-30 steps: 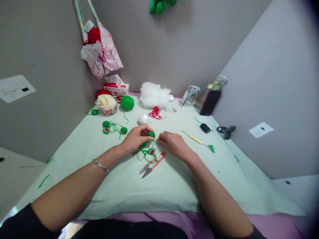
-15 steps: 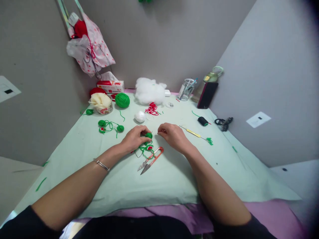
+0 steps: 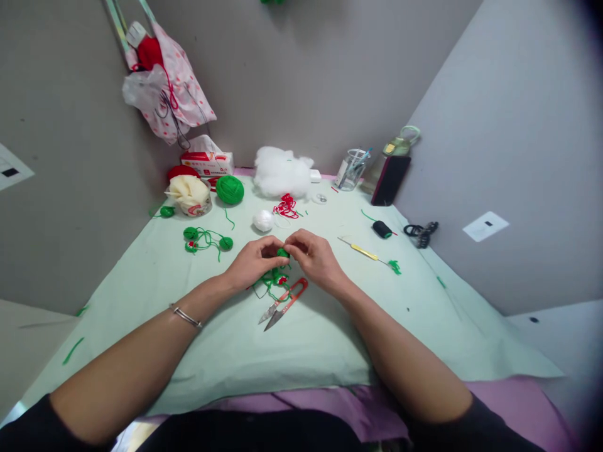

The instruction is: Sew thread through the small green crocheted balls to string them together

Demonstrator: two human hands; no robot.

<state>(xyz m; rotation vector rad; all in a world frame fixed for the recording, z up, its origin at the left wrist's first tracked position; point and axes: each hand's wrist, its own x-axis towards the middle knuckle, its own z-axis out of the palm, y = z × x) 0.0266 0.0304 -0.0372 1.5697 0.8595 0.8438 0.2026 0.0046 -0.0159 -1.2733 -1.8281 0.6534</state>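
Between thumb and fingers, my left hand (image 3: 252, 259) grips a small green crocheted ball (image 3: 282, 252). My right hand (image 3: 313, 256) has its fingertips pinched together right at the ball's right side; whether they hold a needle, thread or the ball itself is too small to see. Below the hands lie green yarn pieces with a red-and-white part (image 3: 281, 280) and loose green strands. Orange-handled thread snips (image 3: 285, 306) rest just under them, blades toward me. A yellow-handled crochet hook (image 3: 364, 252) lies right of my right hand.
Small green balls on strands (image 3: 207, 238) lie to the left. Behind are a green yarn ball (image 3: 230, 189), a white ball (image 3: 263, 220), red yarn (image 3: 286, 206) and white stuffing (image 3: 281, 172). At right stand a glass jar (image 3: 353, 171) and a phone (image 3: 391, 181); black thread (image 3: 382, 229) lies nearer.
My right hand has moved left, from a gap beside the green ball to touching distance at it. My left hand keeps its grip on the ball.
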